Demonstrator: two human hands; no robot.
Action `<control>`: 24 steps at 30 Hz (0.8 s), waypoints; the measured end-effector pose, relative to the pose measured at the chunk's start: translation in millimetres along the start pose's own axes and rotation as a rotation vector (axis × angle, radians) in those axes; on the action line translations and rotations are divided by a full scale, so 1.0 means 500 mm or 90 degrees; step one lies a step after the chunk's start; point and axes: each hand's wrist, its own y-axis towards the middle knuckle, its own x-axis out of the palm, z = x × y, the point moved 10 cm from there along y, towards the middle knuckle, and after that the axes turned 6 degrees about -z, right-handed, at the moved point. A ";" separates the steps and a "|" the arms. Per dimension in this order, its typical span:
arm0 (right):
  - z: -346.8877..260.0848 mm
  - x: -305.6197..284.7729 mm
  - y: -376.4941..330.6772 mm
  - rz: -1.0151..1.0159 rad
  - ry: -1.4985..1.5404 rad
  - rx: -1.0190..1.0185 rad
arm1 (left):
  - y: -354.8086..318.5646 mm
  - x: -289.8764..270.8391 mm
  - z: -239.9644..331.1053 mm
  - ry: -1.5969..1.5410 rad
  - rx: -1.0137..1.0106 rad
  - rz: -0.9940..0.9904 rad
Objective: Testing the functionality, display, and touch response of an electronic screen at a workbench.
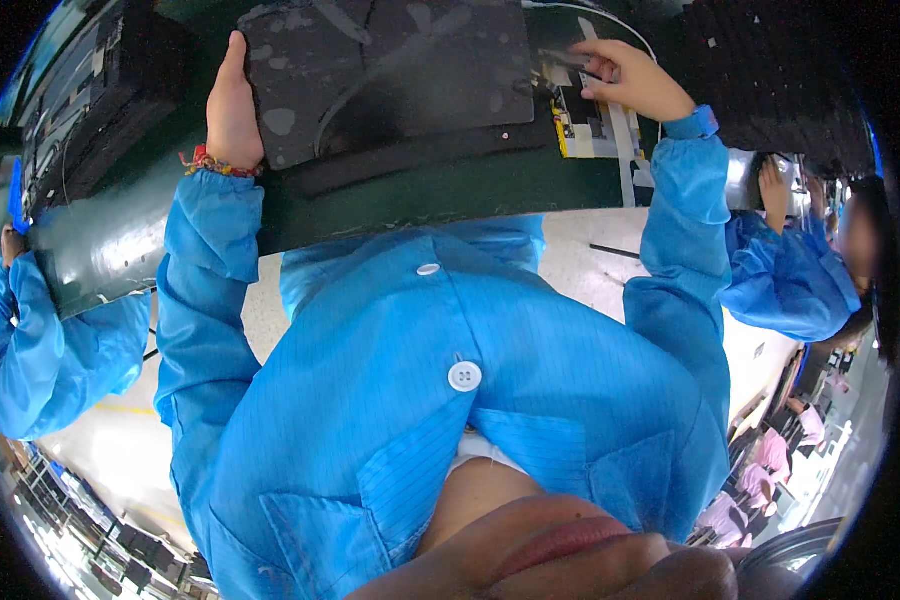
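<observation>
A large dark rectangular panel point(420, 70), with blotchy marks on its face, lies on the dark green table in front of me. Along its left edge rests my left hand point(236, 115), open, one digit stretched straight up and the others hidden or in line with it. Just beyond the panel's right edge is my right hand point(635, 85), its fingers pinched together on a slim dark tool point(568, 60); blur hides its exact kind. Beneath that hand sits a small group of parts with yellow and white strips point(580, 140).
Dark stacked trays point(100, 110) stand at the left, and a ribbed black stack point(770, 70) at the right. A thin white cable point(630, 25) curves behind my right hand. Co-workers in blue sit at the left point(65, 345) and right point(785, 280). The table edge point(420, 222) runs before me.
</observation>
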 end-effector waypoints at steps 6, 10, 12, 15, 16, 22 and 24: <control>-0.021 -0.037 -0.047 0.253 -0.083 0.004 | 0.005 -0.001 -0.006 0.014 -0.022 0.031; -0.139 0.048 -0.046 0.199 0.020 -0.049 | 0.013 -0.026 -0.005 0.000 -0.003 0.016; -0.150 0.049 -0.052 0.228 0.008 -0.043 | 0.015 -0.025 -0.006 0.011 -0.001 0.016; -0.120 0.037 -0.057 0.293 0.061 0.006 | 0.012 -0.017 -0.006 0.009 -0.002 0.010; -0.104 0.025 -0.065 0.345 0.072 0.021 | 0.011 -0.017 -0.006 0.008 -0.005 0.010; -0.086 0.042 -0.046 0.275 0.027 0.075 | 0.002 -0.007 0.000 0.021 0.010 0.015; -0.082 0.039 -0.041 0.259 0.016 0.109 | 0.004 -0.008 0.000 0.017 0.011 0.011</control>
